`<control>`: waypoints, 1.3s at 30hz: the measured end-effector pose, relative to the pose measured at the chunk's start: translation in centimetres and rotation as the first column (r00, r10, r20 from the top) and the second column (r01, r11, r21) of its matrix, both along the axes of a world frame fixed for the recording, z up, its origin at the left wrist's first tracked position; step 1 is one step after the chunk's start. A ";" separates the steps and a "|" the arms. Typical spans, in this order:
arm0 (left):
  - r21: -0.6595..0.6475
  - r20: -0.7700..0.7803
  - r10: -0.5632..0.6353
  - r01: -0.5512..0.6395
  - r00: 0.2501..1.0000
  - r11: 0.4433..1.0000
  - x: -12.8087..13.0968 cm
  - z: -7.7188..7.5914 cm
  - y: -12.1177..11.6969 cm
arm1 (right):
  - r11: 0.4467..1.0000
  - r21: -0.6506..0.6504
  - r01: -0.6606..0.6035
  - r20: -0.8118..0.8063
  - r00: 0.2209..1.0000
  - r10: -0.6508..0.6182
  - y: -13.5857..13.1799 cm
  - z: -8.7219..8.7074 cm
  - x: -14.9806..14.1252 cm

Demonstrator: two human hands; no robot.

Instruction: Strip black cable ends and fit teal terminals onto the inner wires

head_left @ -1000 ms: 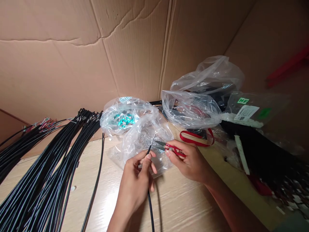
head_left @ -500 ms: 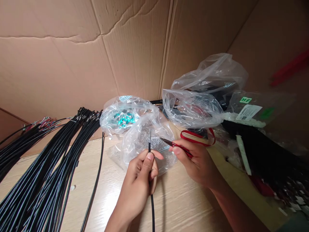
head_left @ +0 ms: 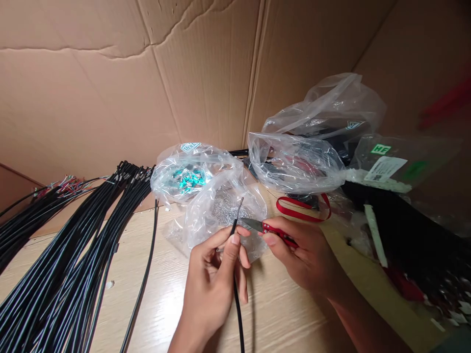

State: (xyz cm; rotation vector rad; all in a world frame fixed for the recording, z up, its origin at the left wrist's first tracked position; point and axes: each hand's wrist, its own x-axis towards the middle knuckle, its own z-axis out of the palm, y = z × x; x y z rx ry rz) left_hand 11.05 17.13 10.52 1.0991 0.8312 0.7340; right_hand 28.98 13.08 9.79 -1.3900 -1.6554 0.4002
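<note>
Cardboard backdrop (head_left: 206,73), black cable (head_left: 239,309) now tilted, red snips (head_left: 270,229) closer, perhaps touching

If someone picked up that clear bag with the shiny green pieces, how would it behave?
The bag would probably sag and crumple, since its thin film is already wrinkled. The green pieces look loose and heaped, so they would likely slide to the lowest part.

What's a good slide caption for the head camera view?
Left hand holding a black cable, right hand holding red-handled snips.
</note>
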 end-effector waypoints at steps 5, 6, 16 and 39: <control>0.004 0.012 0.001 -0.001 1.000 1.000 0.1 0.1 -0.1 | 0.999 0.046 0.009 0.023 1.000 -0.011 0.1 -0.1 -0.1; 0.008 0.013 -0.001 0.001 1.000 1.000 0.1 0.2 -0.1 | 0.999 0.053 0.012 0.022 1.000 -0.013 0.1 -0.1 -0.1; 0.010 -0.012 -0.013 0.013 1.000 1.000 0.1 0.1 -0.2 | 0.999 0.006 -0.040 -0.007 0.999 0.040 0.2 0.2 -0.2; -0.392 0.744 -0.223 0.682 0.630 0.618 0.4 -0.6 -1.6 | 0.718 0.090 -0.691 -0.988 0.031 0.154 1.1 -1.3 -0.4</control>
